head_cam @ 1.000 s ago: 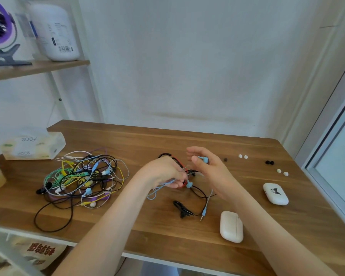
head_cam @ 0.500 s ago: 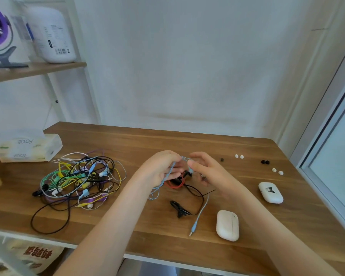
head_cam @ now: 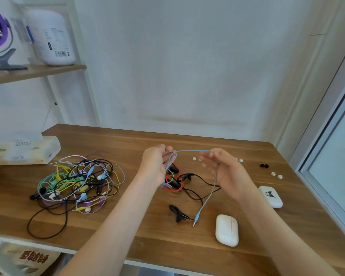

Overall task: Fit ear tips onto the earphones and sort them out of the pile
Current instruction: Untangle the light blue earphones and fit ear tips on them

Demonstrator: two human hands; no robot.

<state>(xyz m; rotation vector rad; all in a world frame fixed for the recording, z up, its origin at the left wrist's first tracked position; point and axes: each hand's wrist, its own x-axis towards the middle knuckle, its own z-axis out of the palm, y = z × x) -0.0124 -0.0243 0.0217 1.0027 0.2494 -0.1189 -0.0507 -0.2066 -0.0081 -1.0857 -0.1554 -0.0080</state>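
A light blue earphone cable [head_cam: 193, 151] stretches between my two hands above the table. My left hand [head_cam: 157, 166] grips the bunched end of it, loops hanging down. My right hand [head_cam: 225, 168] pinches the cable near its fingertips, and the rest drops to the blue jack plug [head_cam: 196, 218] on the wood. Under my hands lie a red earphone [head_cam: 172, 185] and black earphones [head_cam: 187, 176]. A tangled pile of coloured earphones [head_cam: 78, 182] sits at the left. Loose white ear tips [head_cam: 276, 175] and black ear tips [head_cam: 264, 165] lie at the right.
Two white earbud cases [head_cam: 226, 230] [head_cam: 271, 196] rest on the wooden table [head_cam: 127, 236] at the front right. A tissue pack [head_cam: 26, 150] stands at the back left. A shelf [head_cam: 34, 71] holds a white jar and a purple fan. A window frame borders the right.
My hands have risen and moved apart, pulling the blue cable taut between them. The jack plug slid along the table towards the right.
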